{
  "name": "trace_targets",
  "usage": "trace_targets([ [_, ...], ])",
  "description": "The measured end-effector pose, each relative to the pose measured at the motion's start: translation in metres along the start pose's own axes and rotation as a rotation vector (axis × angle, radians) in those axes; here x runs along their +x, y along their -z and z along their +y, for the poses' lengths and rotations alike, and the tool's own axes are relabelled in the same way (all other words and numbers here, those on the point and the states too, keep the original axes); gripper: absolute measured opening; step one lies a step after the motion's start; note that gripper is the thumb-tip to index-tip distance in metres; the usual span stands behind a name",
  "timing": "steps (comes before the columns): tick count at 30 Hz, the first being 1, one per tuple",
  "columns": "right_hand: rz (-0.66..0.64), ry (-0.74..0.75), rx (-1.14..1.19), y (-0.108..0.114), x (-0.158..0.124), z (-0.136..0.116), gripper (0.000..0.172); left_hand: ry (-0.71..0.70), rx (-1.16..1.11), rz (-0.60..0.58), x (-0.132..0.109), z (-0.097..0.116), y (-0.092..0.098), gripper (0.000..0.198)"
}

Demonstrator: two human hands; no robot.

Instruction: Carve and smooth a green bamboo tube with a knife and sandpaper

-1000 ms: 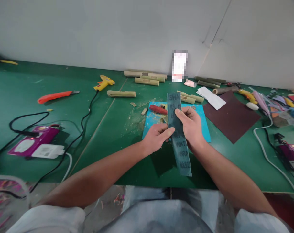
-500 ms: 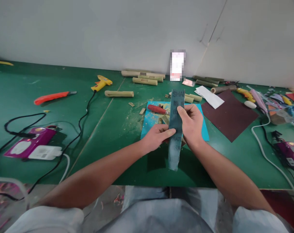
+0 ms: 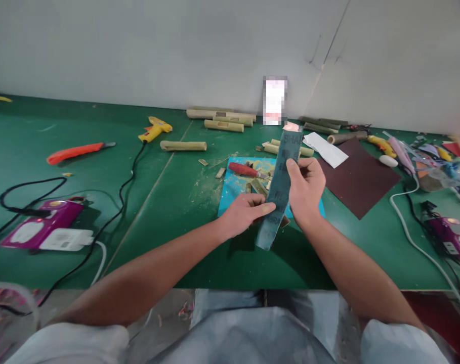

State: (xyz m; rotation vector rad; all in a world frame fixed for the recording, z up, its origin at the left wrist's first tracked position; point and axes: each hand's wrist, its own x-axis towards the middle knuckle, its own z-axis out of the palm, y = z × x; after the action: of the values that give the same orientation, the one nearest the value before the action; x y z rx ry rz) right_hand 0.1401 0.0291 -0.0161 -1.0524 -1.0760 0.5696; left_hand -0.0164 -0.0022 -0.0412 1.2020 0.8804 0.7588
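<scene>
Between my two hands is a long strip of sandpaper (image 3: 278,194), its printed grey-green back facing me and its top leaning right. My left hand (image 3: 247,212) pinches it below the middle, thumb on the printed side. Higher up, my right hand (image 3: 307,187) grips its right edge, thumb also on the print. Under the strip lies a light blue board (image 3: 230,194) strewn with shavings. A red-handled carving tool (image 3: 243,170) rests on that board, with bamboo pieces (image 3: 258,187) partly hidden behind my left hand and the strip.
Several bamboo tubes (image 3: 224,126) lie toward the wall. A yellow glue gun (image 3: 154,130), an orange-handled knife (image 3: 80,151) and a purple power strip (image 3: 43,222) sit left. Rightward are a dark brown sandpaper sheet (image 3: 359,182), white paper (image 3: 326,149) and cables.
The sandpaper strip has tilted from nearly upright, its top swinging right and its lower end left. My right hand has moved slightly right and up with it; both hands keep hold.
</scene>
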Motion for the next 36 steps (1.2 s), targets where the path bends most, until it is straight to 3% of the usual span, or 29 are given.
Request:
trace_targets([
  [3,0.019,-0.03,0.06,0.0,0.002,0.007,0.022,0.02,-0.059,0.069,0.002,-0.001,-0.001,0.046],
  [7,0.03,-0.1,0.134,-0.002,0.002,0.01,0.022,0.06,-0.154,0.065,0.002,-0.003,0.0,0.04],
  [13,0.104,-0.059,0.124,0.001,0.006,0.008,0.02,-0.08,-0.003,0.059,-0.003,0.002,-0.003,0.038],
  [17,0.137,0.002,0.041,0.003,0.005,0.005,0.02,-0.096,-0.001,-0.003,-0.008,0.002,-0.014,0.08],
  [20,0.138,0.009,0.024,0.002,0.002,0.004,0.02,-0.134,0.051,-0.012,-0.011,0.001,-0.021,0.081],
  [23,0.04,-0.111,0.08,0.0,0.002,0.005,0.02,-0.158,0.108,0.034,-0.012,0.003,-0.021,0.06],
  [28,-0.318,-0.481,0.269,-0.001,-0.002,0.002,0.03,-0.132,0.161,0.061,-0.01,0.007,-0.014,0.036],
  [32,-0.444,-0.521,0.291,-0.001,-0.009,0.001,0.03,-0.07,0.121,0.05,-0.008,0.006,-0.012,0.021],
  [36,-0.446,-0.498,0.278,-0.002,-0.011,0.002,0.027,-0.036,-0.024,0.046,-0.007,0.005,-0.013,0.021],
])
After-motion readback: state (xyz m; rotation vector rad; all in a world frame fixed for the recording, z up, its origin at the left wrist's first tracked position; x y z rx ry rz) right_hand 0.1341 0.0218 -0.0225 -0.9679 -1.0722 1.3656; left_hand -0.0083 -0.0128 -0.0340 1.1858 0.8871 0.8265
